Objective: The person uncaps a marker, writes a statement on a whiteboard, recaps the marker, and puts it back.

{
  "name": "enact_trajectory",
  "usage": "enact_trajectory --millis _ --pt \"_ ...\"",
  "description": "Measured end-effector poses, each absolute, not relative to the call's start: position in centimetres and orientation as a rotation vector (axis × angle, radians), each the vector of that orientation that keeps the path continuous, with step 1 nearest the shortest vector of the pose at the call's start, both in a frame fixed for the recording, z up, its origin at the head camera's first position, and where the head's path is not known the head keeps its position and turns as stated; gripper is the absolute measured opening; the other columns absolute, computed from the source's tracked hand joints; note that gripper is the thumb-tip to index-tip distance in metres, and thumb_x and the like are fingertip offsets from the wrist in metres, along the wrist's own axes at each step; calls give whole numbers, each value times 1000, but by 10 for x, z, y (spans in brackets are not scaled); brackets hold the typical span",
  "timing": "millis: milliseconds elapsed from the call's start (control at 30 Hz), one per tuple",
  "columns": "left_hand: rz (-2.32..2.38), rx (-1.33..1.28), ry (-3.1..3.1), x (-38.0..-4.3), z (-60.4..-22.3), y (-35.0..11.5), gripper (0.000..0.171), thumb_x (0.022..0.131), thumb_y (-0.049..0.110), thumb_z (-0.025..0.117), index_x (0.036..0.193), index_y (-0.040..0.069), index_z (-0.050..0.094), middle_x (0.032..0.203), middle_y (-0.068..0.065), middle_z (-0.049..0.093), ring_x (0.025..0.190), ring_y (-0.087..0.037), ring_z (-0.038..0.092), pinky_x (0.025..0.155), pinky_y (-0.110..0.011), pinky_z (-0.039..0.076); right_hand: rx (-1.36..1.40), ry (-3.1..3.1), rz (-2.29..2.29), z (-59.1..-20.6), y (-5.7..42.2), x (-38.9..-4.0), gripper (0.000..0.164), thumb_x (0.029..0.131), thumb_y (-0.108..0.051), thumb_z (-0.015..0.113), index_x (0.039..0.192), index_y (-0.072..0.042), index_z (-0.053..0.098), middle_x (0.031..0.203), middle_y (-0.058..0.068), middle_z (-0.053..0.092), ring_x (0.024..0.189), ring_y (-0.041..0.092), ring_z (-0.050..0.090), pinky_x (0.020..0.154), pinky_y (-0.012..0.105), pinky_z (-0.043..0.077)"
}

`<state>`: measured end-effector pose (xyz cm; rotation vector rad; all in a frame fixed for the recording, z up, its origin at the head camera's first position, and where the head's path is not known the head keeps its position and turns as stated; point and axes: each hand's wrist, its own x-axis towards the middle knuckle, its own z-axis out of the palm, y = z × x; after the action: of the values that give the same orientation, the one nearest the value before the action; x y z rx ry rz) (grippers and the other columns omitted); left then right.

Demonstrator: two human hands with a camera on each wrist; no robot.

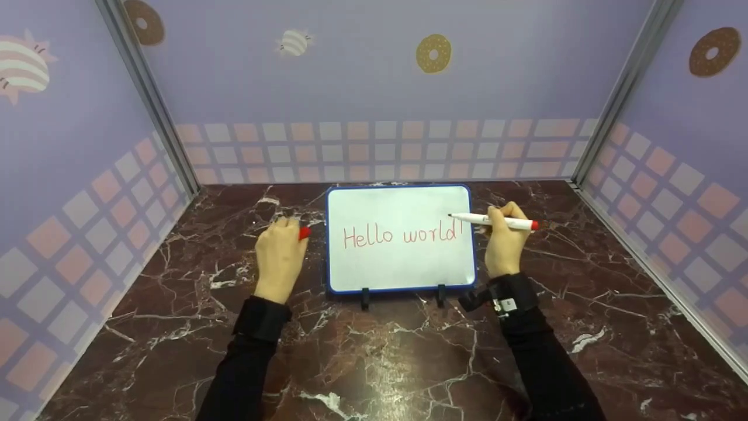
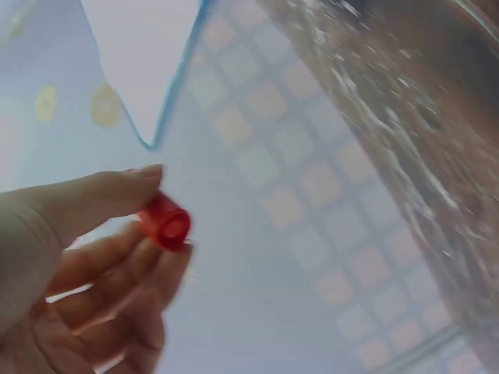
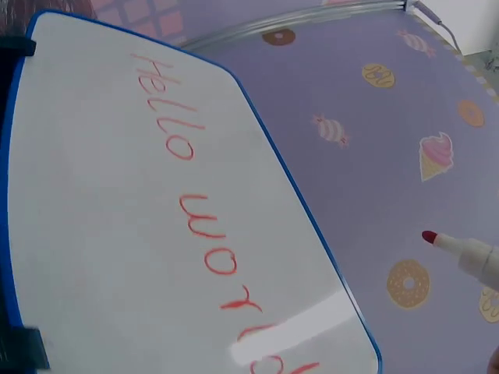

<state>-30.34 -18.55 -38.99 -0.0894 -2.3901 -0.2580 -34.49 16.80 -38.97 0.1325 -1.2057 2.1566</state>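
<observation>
A blue-framed whiteboard (image 1: 397, 266) stands on the table with "Hello world!" written on it in red. To its right, my right hand (image 1: 506, 242) grips a white marker (image 1: 488, 220) with a red end, its bare tip pointing left across the board's upper right. In the right wrist view the red tip of the marker (image 3: 460, 251) shows apart from the board, and the hand is almost wholly out of frame. Left of the board, my left hand (image 1: 280, 254) pinches a red marker cap (image 2: 166, 222) between thumb and fingers, its hollow end showing in the left wrist view.
Two black stand feet (image 1: 365, 298) hold the board's lower edge. The dark red marbled tabletop (image 1: 385, 362) spreads around it. Purple walls (image 1: 362, 88) with checks and sweets close the back and both sides, joined by metal corner posts (image 1: 628, 88).
</observation>
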Motion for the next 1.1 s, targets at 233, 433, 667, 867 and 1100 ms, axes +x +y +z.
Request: enact_trajectory --millis 233,433,667,867,1100 --pt "-217 -366 -2247 -291 -384 -147 21 78 12 82 91 1 72 90 -15 73 79 -29 70 71 -38 60 192 -1223 2332 -393 140 -334 39 92 11 54 60 -9 46 52 -1 52 44 7 47 43 15 37" --pt "-130 -514 -2108 -281 -386 -124 15 75 13 83 85 5 74 81 -6 72 70 -22 66 63 -32 55 235 -1300 2418 -399 118 -324 40 93 9 55 59 -12 49 51 -2 55 43 7 49 44 15 36" --pt "-99 -587 -2061 -273 -390 -110 15 75 13 84 84 7 74 81 -4 70 70 -21 66 62 -31 53 334 -1407 2477 -407 96 -312 37 92 8 55 61 -11 50 52 -2 54 45 8 49 45 16 34" --pt "-77 -608 -2016 -272 -392 -102 15 77 17 83 82 8 73 81 -3 71 71 -19 66 63 -29 55 373 -1460 2446 -411 87 -307 37 91 9 56 61 -11 49 53 -2 52 44 8 49 44 16 35" --pt "-68 -649 -1980 -271 -396 -95 15 78 17 82 86 8 73 85 -3 72 76 -19 67 69 -29 57 420 -1497 2434 -413 82 -305 37 92 7 57 61 -12 51 53 -3 52 44 7 49 43 16 34"
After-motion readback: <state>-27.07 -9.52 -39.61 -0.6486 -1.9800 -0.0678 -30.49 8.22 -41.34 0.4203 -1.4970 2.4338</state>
